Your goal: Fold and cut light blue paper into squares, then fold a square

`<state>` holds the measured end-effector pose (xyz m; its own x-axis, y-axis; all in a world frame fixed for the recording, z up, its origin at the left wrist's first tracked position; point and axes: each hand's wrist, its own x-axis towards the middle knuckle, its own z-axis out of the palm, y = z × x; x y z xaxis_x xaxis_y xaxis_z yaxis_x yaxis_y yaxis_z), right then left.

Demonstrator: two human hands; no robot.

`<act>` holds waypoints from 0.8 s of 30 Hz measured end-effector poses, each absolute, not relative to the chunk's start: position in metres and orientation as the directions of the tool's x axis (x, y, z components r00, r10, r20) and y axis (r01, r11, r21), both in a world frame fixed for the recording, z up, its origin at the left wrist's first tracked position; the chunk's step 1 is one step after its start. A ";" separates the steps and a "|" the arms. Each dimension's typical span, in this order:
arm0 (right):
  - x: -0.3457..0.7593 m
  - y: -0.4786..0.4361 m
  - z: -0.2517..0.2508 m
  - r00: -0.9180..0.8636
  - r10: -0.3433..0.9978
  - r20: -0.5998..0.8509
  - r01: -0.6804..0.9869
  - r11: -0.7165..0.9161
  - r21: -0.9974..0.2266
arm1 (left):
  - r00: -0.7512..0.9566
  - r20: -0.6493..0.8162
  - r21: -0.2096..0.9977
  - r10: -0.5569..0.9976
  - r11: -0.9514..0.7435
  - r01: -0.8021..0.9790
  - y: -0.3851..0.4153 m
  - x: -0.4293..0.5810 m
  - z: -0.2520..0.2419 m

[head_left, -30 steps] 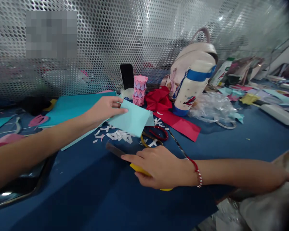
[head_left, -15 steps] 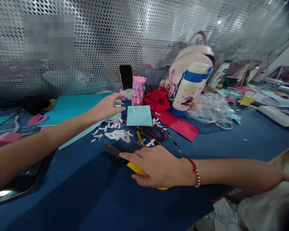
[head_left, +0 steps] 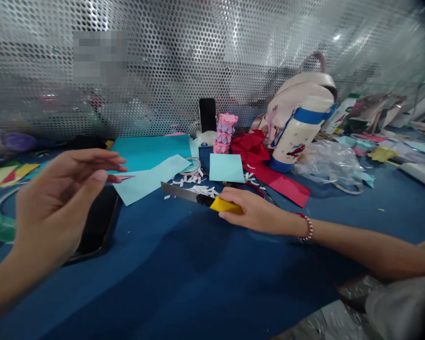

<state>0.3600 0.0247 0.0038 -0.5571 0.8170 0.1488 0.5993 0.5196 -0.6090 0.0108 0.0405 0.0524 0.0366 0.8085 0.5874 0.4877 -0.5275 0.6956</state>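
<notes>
My right hand (head_left: 251,208) grips the yellow handle of a utility knife (head_left: 225,205), whose long blade points left above white paper scraps (head_left: 207,190). On the left, my left hand (head_left: 62,198) is raised over a black tablet (head_left: 99,222), fingers apart, with nothing visible in it. Just right of its fingers lies a pale blue paper strip (head_left: 152,179), in front of teal sheets (head_left: 141,148). A square of light blue paper (head_left: 227,168) rests beyond the knife, before a pink and purple folded-paper column (head_left: 225,132).
Behind stand a phone (head_left: 208,114), a white and blue bottle (head_left: 299,137) and a pale backpack (head_left: 293,89). Red paper (head_left: 285,186) and a clear plastic bag (head_left: 327,160) lie to the right. A perforated metal screen (head_left: 170,56) closes off the back.
My left hand has drawn back leftward from the teal sheets. My right hand has raised the knife, its fingers now closed round the handle. The view has shifted left.
</notes>
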 end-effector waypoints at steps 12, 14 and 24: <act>0.315 0.014 0.004 -0.480 0.877 0.012 0.005 0.016 -1.000 | 0.433 0.113 0.913 0.894 -0.265 0.309 0.033 0.042 0.004; 0.310 0.014 0.005 -0.450 0.893 0.014 -0.014 0.008 -1.000 | 0.498 0.116 0.917 0.859 -0.286 0.279 0.030 0.054 -0.003; 0.288 0.037 -0.011 -0.369 0.920 0.134 -0.086 0.110 -0.990 | 0.558 0.382 0.739 0.737 -0.606 0.293 0.019 0.053 -0.018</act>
